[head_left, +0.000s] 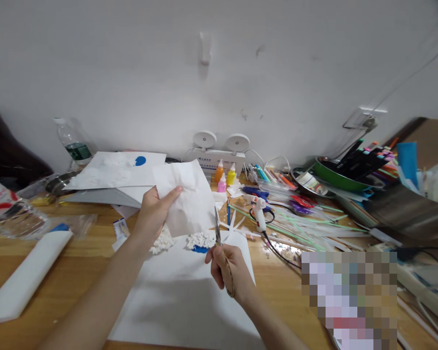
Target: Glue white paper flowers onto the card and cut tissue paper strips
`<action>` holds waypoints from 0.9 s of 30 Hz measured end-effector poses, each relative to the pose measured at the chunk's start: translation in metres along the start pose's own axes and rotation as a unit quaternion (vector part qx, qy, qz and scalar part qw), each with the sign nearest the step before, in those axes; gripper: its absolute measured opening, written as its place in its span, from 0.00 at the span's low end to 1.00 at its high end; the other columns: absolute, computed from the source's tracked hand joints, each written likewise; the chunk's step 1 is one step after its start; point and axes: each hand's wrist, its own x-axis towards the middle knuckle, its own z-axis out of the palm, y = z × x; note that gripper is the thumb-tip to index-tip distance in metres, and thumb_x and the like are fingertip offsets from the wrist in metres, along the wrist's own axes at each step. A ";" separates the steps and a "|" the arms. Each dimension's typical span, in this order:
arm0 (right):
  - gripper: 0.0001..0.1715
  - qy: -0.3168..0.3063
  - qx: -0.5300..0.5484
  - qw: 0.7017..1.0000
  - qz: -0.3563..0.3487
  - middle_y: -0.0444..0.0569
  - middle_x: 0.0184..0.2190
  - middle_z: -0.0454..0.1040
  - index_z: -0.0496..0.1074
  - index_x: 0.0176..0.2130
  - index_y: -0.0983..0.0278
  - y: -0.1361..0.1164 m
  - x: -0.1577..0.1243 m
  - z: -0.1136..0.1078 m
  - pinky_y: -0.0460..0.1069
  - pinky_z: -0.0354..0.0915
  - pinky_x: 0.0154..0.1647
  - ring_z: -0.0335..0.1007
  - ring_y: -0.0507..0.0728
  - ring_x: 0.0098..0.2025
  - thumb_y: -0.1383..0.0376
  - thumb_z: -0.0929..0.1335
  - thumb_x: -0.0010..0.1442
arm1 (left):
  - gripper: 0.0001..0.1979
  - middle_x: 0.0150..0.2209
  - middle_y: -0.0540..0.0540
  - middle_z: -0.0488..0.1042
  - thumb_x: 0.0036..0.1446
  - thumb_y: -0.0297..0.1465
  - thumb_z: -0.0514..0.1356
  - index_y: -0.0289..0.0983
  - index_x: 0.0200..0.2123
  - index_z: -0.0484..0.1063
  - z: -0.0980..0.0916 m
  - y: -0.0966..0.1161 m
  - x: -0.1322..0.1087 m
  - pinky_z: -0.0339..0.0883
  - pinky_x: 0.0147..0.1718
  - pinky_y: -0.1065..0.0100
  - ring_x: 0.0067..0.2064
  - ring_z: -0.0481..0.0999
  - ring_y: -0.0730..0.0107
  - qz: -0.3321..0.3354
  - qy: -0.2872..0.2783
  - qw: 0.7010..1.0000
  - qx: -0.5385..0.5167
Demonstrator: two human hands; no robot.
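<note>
My left hand [154,210] is raised above the wooden table and pinches a crumpled white tissue sheet [188,199] by its left side. My right hand [227,265] is closed round the handles of a pair of scissors [218,227], whose blades point up at the tissue's lower right edge. Below both hands lies a large white paper sheet [178,296] with a blue patch [200,249] and clumps of white tissue bits [200,239] stuck along its top edge.
A white foam block [25,274] lies at the left. A water bottle [75,143] and stacked papers [113,177] stand behind. Paint bottles [224,176], a glue gun [259,214], straws, markers and a green bowl [334,176] crowd the right.
</note>
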 end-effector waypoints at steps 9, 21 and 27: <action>0.33 -0.008 0.010 0.999 0.042 0.37 0.04 0.56 0.62 0.23 0.66 0.001 0.001 -0.001 0.41 0.40 0.08 0.43 0.44 0.06 0.39 0.59 0.45 | 0.19 0.35 0.43 0.76 0.38 0.33 0.65 0.33 0.36 0.71 -0.001 0.000 0.002 0.68 0.30 0.72 0.33 0.75 0.67 0.000 0.006 1.000 0.007; 0.35 0.008 -0.007 1.000 -0.006 0.40 0.07 0.57 0.62 0.20 0.66 -0.002 -0.002 -0.001 0.43 0.47 0.12 0.49 0.46 0.09 0.38 0.54 0.49 | 0.17 0.34 0.44 0.77 0.40 0.33 0.64 0.33 0.36 0.71 0.003 0.002 -0.005 0.68 0.31 0.72 0.35 0.75 0.66 -0.034 -0.045 0.998 0.014; 0.34 0.014 -0.007 1.000 -0.019 0.40 0.08 0.57 0.61 0.18 0.65 -0.005 -0.002 -0.001 0.43 0.47 0.13 0.50 0.47 0.10 0.39 0.54 0.50 | 0.16 0.34 0.45 0.77 0.39 0.33 0.65 0.34 0.35 0.72 0.005 -0.001 -0.007 0.68 0.29 0.74 0.33 0.75 0.68 -0.049 -0.053 0.997 0.018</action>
